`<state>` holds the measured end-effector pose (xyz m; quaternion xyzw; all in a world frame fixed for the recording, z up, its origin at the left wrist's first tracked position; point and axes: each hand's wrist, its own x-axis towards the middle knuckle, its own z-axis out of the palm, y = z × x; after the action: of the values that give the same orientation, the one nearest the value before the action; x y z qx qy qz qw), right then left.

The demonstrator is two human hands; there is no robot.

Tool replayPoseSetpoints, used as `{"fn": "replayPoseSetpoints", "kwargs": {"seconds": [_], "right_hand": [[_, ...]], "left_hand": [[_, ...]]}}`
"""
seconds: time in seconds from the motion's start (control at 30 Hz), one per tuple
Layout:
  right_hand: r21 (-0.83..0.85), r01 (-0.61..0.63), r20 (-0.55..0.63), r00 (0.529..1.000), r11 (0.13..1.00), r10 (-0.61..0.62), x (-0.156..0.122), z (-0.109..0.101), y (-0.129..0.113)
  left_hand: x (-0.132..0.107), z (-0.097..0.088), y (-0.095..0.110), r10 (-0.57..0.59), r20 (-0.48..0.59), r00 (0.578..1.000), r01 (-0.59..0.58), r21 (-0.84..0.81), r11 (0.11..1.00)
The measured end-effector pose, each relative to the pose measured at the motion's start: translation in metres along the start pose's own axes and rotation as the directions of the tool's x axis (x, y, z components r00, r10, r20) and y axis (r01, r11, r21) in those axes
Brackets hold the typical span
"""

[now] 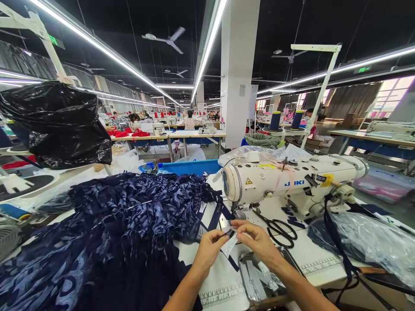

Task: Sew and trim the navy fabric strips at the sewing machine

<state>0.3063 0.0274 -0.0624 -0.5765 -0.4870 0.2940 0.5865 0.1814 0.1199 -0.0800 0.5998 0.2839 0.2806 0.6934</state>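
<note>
Just in front of the needle area of a white sewing machine (pixel 266 179), my two hands meet over the table. My left hand (pixel 208 249) pinches a small white printed label (pixel 229 246) and a dark strip by the edge. Close beside it, the closed fingers of my right hand (pixel 257 242) grip the label's other side. Dark navy strips (pixel 214 217) lie behind the hands, beside a large heap of navy patterned fabric (pixel 129 220) on the left. Black-handled scissors (pixel 281 231) rest right of my right hand. Below the hands is a metal tray (pixel 245 283) holding white labels.
Ruler markings (pixel 223 294) run along the table's front. Clear plastic packaging (pixel 366 237) lies at the right, near hanging dark straps (pixel 333 229). A black plastic bag (pixel 58 125) hangs at the left. Thread cones (pixel 296 120) stand behind; other people sit at distant workstations.
</note>
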Motion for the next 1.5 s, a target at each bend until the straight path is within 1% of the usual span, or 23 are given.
{"fn": "replayPoseSetpoints", "kwargs": {"seconds": [0.1,0.17,0.33,0.43,0.5,0.6,0.67,0.9,1.1,1.23,1.33,1.43,1.5], "right_hand": [[-0.102,0.054,-0.009,0.998,0.993,-0.055,0.007,0.008,0.005],[-0.158,0.062,-0.022,0.998,0.986,-0.066,0.010,0.012,0.006],[-0.212,0.048,-0.042,0.997,0.976,-0.058,0.011,0.015,0.003],[-0.233,0.044,-0.047,0.997,0.972,-0.057,0.011,0.016,0.000],[-0.236,0.038,-0.050,0.997,0.971,-0.051,0.011,0.017,0.000],[-0.215,0.024,-0.050,0.998,0.976,-0.036,0.012,0.018,0.003],[-0.179,0.013,-0.045,0.999,0.984,-0.022,0.014,0.017,0.005],[-0.011,-0.084,0.083,0.993,0.996,0.085,0.017,0.009,0.008],[0.016,-0.128,0.126,0.984,0.992,0.125,0.016,0.006,0.004],[-0.025,-0.119,0.129,0.984,0.993,0.121,0.013,0.002,0.002],[-0.078,-0.093,0.131,0.986,0.993,0.102,0.010,0.000,0.008],[-0.166,-0.052,0.150,0.986,0.985,0.078,0.009,-0.002,0.017],[-0.262,-0.014,0.157,0.986,0.965,0.057,0.010,-0.006,0.021]], "left_hand": [[-0.002,0.001,0.001,-0.013,-0.006,1.000,0.013,-0.006,1.000],[-0.003,0.001,0.003,-0.016,-0.003,1.000,0.016,-0.016,1.000],[-0.007,-0.001,0.007,0.022,0.021,1.000,-0.022,-0.033,0.999],[-0.005,-0.002,0.004,0.054,0.042,0.998,-0.053,-0.034,0.998],[-0.003,-0.002,0.000,0.061,0.030,0.998,-0.061,-0.010,0.998],[0.001,-0.002,-0.007,0.038,-0.020,0.999,-0.037,0.020,0.999],[0.003,-0.002,-0.010,0.020,-0.034,0.999,-0.020,0.019,1.000],[0.004,-0.005,-0.014,-0.004,-0.010,1.000,0.004,0.007,1.000],[0.004,-0.005,-0.013,-0.016,0.006,1.000,0.016,0.005,1.000],[0.000,-0.004,-0.007,-0.025,0.056,0.998,0.025,0.011,1.000],[-0.004,-0.003,-0.001,-0.022,0.081,0.996,0.018,0.045,0.999],[-0.006,-0.002,0.003,-0.022,0.101,0.995,0.015,0.070,0.997],[-0.007,-0.001,0.004,-0.030,0.108,0.994,0.023,0.067,0.997]]}}
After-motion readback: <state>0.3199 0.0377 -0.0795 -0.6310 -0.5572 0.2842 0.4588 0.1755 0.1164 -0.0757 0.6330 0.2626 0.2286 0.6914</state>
